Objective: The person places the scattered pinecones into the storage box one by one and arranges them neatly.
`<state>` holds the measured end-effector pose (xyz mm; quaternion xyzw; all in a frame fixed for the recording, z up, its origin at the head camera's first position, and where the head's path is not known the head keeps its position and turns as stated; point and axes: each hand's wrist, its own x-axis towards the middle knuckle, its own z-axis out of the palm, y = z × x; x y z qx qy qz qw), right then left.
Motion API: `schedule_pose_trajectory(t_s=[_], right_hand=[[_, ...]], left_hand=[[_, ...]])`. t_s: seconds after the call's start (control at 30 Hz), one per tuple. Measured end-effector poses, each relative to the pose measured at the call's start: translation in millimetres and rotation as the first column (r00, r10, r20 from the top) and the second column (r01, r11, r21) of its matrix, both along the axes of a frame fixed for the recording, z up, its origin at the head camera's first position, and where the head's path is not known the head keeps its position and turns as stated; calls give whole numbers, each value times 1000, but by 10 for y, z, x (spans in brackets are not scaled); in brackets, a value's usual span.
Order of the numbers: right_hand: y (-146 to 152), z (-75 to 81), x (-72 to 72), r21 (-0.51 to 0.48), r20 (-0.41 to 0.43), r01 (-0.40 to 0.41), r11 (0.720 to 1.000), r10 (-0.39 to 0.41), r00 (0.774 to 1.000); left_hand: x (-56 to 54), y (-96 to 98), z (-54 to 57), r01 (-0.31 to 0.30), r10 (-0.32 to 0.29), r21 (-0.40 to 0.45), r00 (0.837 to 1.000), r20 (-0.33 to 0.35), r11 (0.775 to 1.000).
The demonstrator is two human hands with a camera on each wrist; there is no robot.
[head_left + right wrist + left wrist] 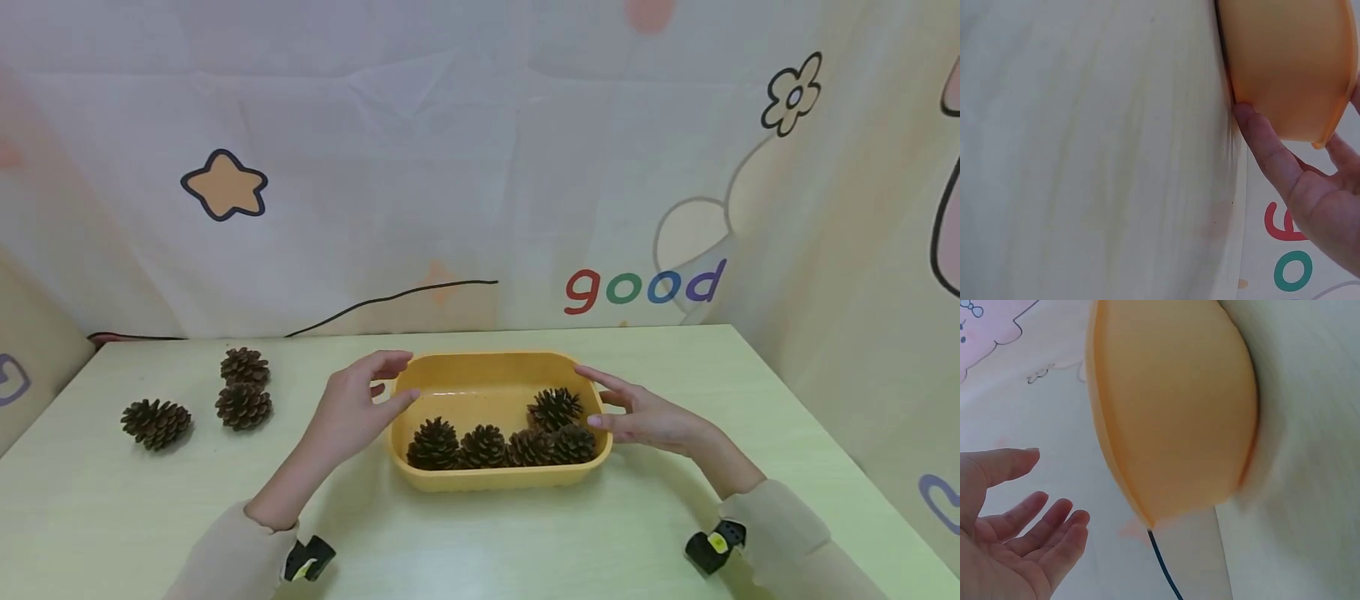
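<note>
A yellow plastic basin (480, 479) stands on the table with several brown pine cones (482, 447) inside, mostly along its near side. My right hand (648, 421) holds the basin's right end, its thumb over the rim and other fingers along the outside. In the right wrist view, a fingertip (1244, 112) touches the outer wall low down, near the tabletop. By the basin's left end is my left hand (356, 408), fingers loosely spread and nothing in them. The left wrist view shows this hand (1022, 537) apart from the basin's wall (1175, 412).
Three more pine cones lie on the table's left side: one (156, 423) farther out and two close together, one (243, 406) in front of the other (244, 367). A printed cloth (450, 208) hangs behind the pale table (480, 550).
</note>
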<state>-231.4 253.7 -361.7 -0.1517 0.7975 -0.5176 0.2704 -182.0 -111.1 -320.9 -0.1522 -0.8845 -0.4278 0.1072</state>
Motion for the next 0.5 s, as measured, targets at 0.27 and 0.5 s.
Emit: schedule_pose_trajectory(t_s=[0.27, 0.5], right_hand=[[-21, -7, -4, 2, 7, 9, 1000, -9, 1000], [-2, -2, 2, -4, 9, 11, 1000, -11, 1000]], left_hand=[[87, -423, -14, -76, 77, 26, 997, -20, 997], [148, -663, -55, -106, 106, 4, 994, -9, 994]])
